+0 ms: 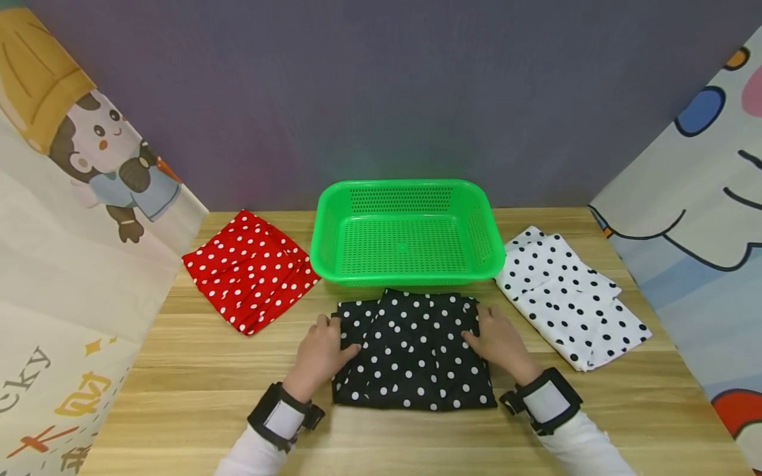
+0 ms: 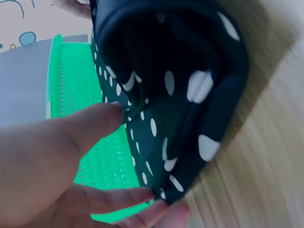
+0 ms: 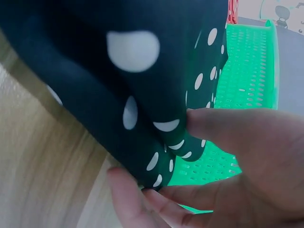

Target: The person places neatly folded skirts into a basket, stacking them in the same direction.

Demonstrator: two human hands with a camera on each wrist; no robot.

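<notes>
A folded black cloth with white polka dots (image 1: 411, 350) lies on the wooden table in front of the green basket. My left hand (image 1: 321, 350) grips its left side, thumb on top and fingers at the far left corner. At the opposite side my right hand (image 1: 500, 340) holds the cloth the same way. In the left wrist view the folded layers of the black cloth (image 2: 156, 128) gape at the side, between thumb and fingertips. The right wrist view has the thumb pressed on the cloth (image 3: 142, 104) and the other fingers curled under its edge.
Behind the black cloth stands a green plastic basket (image 1: 405, 281), its inside bare. A folded red cloth with white dots (image 1: 253, 274) lies to its left. To its right is a folded white cloth with black dots (image 1: 565, 301). A grey wall (image 1: 393, 92) rises at the back.
</notes>
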